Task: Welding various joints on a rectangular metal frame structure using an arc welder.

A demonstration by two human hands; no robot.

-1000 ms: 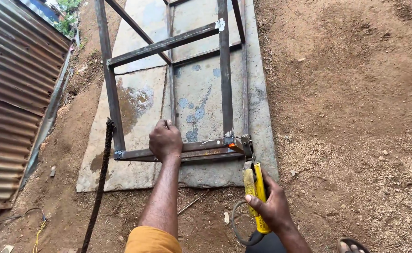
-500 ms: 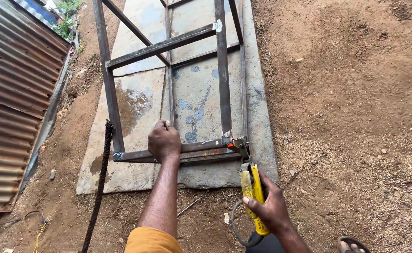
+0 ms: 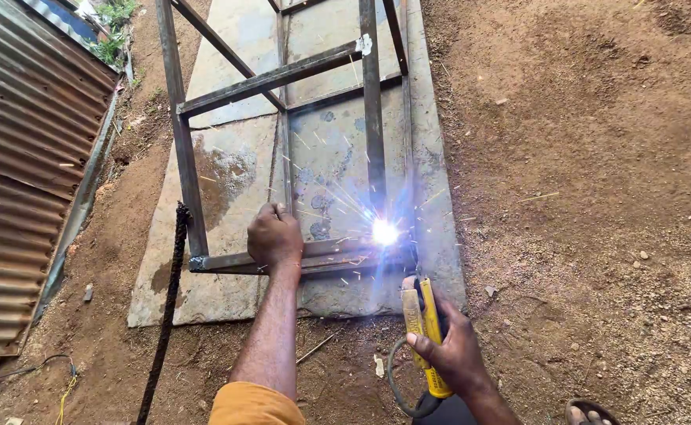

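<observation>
Bare forearms, orange sleeve at left, sandal.

left hand gripping steel frame, right hand w/ yellow electrode holder, bright arc
</observation>
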